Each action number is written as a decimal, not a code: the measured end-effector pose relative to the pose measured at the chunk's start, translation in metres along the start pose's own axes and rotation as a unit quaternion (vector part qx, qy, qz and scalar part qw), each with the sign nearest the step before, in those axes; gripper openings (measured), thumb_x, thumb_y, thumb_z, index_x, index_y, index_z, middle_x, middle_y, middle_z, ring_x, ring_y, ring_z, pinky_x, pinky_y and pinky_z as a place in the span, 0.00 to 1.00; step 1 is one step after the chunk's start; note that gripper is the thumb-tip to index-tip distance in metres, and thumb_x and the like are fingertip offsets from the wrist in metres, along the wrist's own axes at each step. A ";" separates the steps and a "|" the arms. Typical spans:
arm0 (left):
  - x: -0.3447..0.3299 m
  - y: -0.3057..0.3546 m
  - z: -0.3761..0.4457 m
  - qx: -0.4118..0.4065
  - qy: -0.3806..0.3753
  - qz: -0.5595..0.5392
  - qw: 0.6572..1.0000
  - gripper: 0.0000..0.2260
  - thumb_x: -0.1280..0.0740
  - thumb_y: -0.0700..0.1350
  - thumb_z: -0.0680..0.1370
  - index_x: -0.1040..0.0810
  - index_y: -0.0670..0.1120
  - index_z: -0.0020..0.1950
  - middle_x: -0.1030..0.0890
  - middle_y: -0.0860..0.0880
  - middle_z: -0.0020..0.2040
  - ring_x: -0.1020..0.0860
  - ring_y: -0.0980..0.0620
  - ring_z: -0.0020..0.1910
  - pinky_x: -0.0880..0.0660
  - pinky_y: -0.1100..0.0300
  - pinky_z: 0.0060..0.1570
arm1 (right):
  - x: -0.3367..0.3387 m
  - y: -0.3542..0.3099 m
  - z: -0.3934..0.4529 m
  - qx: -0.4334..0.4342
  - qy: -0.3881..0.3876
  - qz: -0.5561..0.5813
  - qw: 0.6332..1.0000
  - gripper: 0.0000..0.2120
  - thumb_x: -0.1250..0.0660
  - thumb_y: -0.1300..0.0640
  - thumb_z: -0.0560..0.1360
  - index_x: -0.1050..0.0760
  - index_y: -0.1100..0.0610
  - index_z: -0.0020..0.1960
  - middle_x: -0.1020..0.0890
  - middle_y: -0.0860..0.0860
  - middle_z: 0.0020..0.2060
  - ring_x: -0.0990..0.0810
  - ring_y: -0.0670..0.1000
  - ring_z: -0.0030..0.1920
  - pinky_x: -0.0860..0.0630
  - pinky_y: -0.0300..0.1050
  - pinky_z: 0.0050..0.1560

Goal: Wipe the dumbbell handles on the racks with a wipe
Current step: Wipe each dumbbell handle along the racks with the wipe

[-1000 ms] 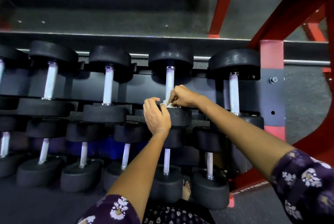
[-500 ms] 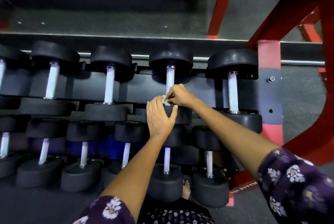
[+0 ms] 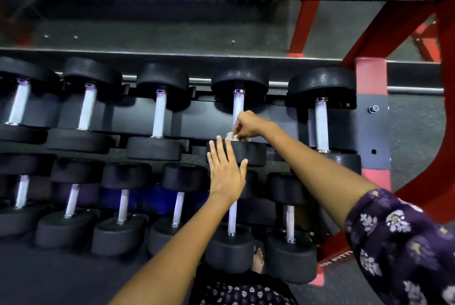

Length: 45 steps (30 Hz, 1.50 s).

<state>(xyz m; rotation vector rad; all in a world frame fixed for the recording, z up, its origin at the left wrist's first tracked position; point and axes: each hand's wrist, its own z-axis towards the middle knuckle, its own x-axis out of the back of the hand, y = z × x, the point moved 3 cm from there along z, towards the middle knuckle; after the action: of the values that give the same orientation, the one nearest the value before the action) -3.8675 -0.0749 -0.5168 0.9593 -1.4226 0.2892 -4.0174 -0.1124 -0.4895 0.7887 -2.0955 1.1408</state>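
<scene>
**Head view: a wipe held at the base of a dumbbell handle on the rack**

The head view looks down over two bare forearms reaching toward a black and red dumbbell rack [image 3: 370, 117]. The right hand [image 3: 248, 125] is curled, its fingertips pinching a small crumpled white wipe [image 3: 231, 135]. The wipe sits at the lower end of a dumbbell handle [image 3: 238, 107], right where the handle meets the near weight head [image 3: 248, 152]. Only a little of the wipe shows beneath the fingers; it looks bunched and pale.

The handle is a straight, pale silvery bar with a shiny collar at its far end, running away from the viewer between two round black heads. This dumbbell is the fourth from the left in the upper row, with one more to its right beside a red upright.

The left hand [image 3: 226, 171] is flat and spread, fingers straight and slightly apart, back toward the camera. It lies over the front of the same near weight head, just below the wipe; I cannot tell whether it touches the head.

A lower row of dumbbells [image 3: 123, 206] lies nearer the viewer, with similar pale handles and black heads. A dark purple floral sleeve [image 3: 398, 243] covers the right upper arm at the lower right.
</scene>
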 end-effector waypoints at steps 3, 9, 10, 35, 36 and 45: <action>0.004 0.006 0.001 0.030 -0.012 -0.029 0.999 0.31 0.44 0.50 0.82 0.53 0.36 0.78 0.53 0.37 0.78 0.58 0.36 0.77 0.57 0.44 0.75 | -0.010 -0.015 0.004 0.021 0.012 -0.022 0.999 0.09 0.35 0.65 0.74 0.19 0.64 0.51 0.17 0.59 0.49 0.22 0.55 0.54 0.30 0.37 0.45; 0.007 0.013 -0.002 0.047 -0.046 -0.019 0.998 0.32 0.46 0.49 0.83 0.62 0.36 0.77 0.64 0.37 0.77 0.64 0.37 0.76 0.63 0.48 0.74 | -0.001 0.021 -0.006 -0.042 0.040 0.014 0.998 0.11 0.36 0.71 0.68 0.18 0.63 0.45 0.16 0.59 0.43 0.19 0.52 0.44 0.24 0.40 0.43; 0.009 0.012 -0.002 0.047 -0.047 -0.027 0.997 0.33 0.46 0.49 0.83 0.62 0.36 0.77 0.63 0.37 0.77 0.64 0.37 0.76 0.63 0.47 0.74 | -0.005 0.024 -0.007 -0.049 0.072 0.026 0.996 0.12 0.38 0.72 0.67 0.18 0.63 0.44 0.16 0.59 0.43 0.19 0.54 0.47 0.25 0.41 0.45; 0.022 0.015 0.021 0.112 -0.305 0.031 0.945 0.46 0.38 0.54 0.80 0.75 0.42 0.74 0.80 0.39 0.70 0.76 0.37 0.70 0.66 0.41 0.71 | -0.013 0.024 0.005 -0.058 0.170 0.107 0.978 0.06 0.29 0.62 0.70 0.19 0.66 0.41 0.21 0.61 0.41 0.26 0.52 0.38 0.34 0.39 0.38; 0.022 0.014 0.021 0.111 -0.308 0.029 0.944 0.45 0.38 0.54 0.80 0.75 0.42 0.74 0.80 0.39 0.69 0.76 0.36 0.70 0.66 0.41 0.71 | -0.007 0.025 0.008 -0.058 0.191 0.116 0.973 0.06 0.28 0.63 0.69 0.18 0.65 0.44 0.21 0.61 0.44 0.24 0.53 0.41 0.33 0.36 0.38; 0.021 0.015 0.023 0.123 -0.311 0.040 0.942 0.46 0.36 0.53 0.79 0.74 0.44 0.74 0.80 0.40 0.70 0.75 0.37 0.71 0.66 0.41 0.71 | -0.010 0.009 0.011 -0.017 0.199 -0.030 0.979 0.09 0.36 0.62 0.73 0.19 0.61 0.49 0.21 0.59 0.50 0.22 0.60 0.51 0.29 0.46 0.45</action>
<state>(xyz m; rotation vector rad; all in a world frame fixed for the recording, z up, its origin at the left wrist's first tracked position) -3.8897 -0.0891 -0.4951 1.2684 -2.0404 0.2354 -4.0198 -0.1159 -0.5063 0.5491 -1.7425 1.1221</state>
